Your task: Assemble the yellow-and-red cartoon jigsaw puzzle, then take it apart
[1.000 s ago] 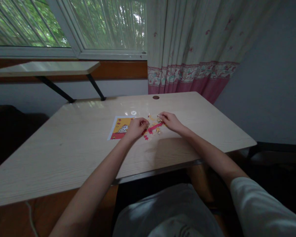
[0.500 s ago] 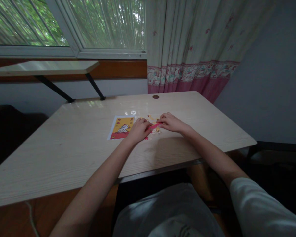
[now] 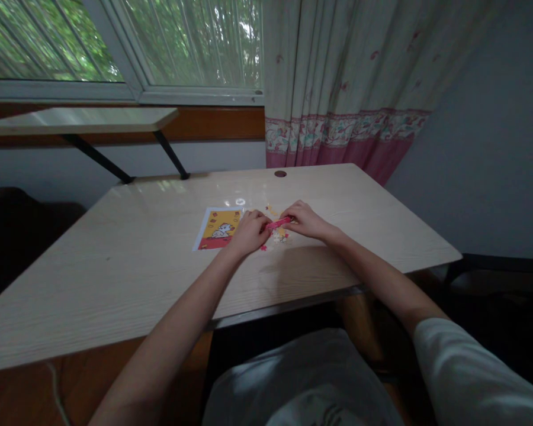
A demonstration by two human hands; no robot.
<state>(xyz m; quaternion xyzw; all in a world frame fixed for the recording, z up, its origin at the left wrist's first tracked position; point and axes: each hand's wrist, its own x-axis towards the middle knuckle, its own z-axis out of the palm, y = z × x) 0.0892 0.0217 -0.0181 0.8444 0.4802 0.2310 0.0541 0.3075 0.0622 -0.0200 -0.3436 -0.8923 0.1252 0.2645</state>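
A narrow pink-red strip [image 3: 278, 224], apparently joined jigsaw pieces, spans the gap between my two hands. My left hand [image 3: 251, 231] grips its left end with curled fingers. At the other end, my right hand [image 3: 307, 220] pinches the strip between thumb and fingers. Loose jigsaw pieces [image 3: 277, 236], white, yellow and red, lie under and just in front of the strip. More yellow pieces [image 3: 272, 210] show behind it. Left of my left hand lies a picture sheet [image 3: 220, 229] with a white cartoon animal on yellow and red; my hand covers its right edge.
The pale wooden desk [image 3: 151, 260] has a round cable hole [image 3: 280, 174] near its back edge. A raised shelf [image 3: 84, 120] on black supports stands at the back left. A curtain [image 3: 333, 118] hangs behind the desk beside the window [image 3: 190, 47].
The strip has tilted and looks slightly lifted, with its bumpy side more visible between my hands. My right fingers have curled closer around its end. The picture sheet stays put.
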